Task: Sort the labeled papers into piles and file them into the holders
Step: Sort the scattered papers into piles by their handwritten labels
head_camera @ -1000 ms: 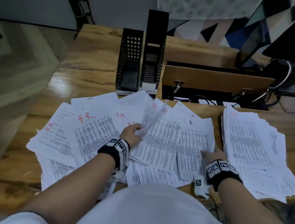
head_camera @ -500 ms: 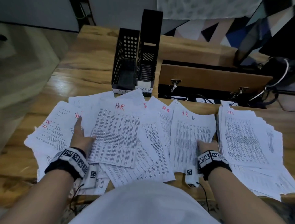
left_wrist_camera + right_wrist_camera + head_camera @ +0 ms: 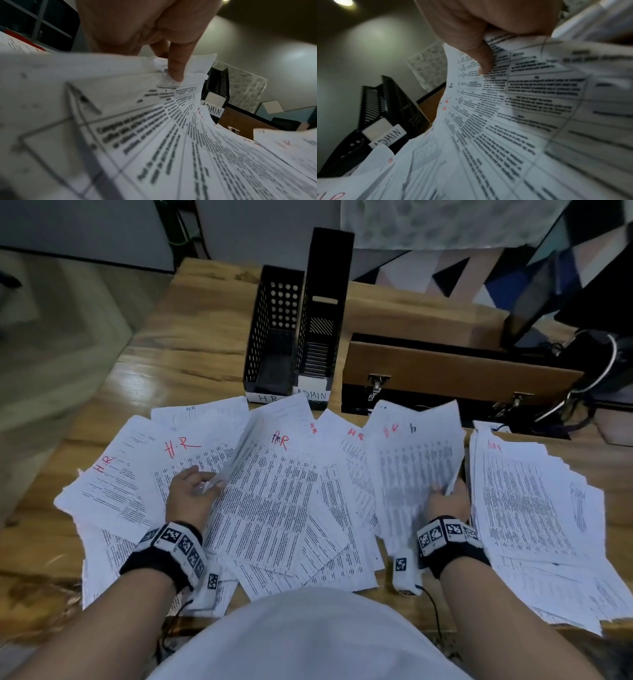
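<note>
White printed sheets marked HR in red (image 3: 181, 445) lie fanned across the wooden desk. My left hand (image 3: 207, 484) pinches the crumpled left edge of the middle HR sheet (image 3: 274, 494); in the left wrist view my fingers (image 3: 175, 73) curl onto that edge. My right hand (image 3: 445, 491) grips the lower right part of another HR sheet (image 3: 414, 467), which is raised and blurred. In the right wrist view my thumb (image 3: 485, 63) presses on its printed face (image 3: 539, 108). Behind the papers stand two black holders, labelled HR (image 3: 274, 337) and ADMIN (image 3: 323, 320).
A stack of sheets marked ADMIN (image 3: 534, 508) lies at the right of the desk. A brown and black case with metal latches (image 3: 455, 371) sits behind the papers, with cables and a monitor (image 3: 589, 302) at the far right. Bare desk (image 3: 191, 337) shows left of the holders.
My left hand lay flat on the left sheets; it now pinches the middle HR sheet's edge. My right hand has lifted the right HR sheet off the spread.
</note>
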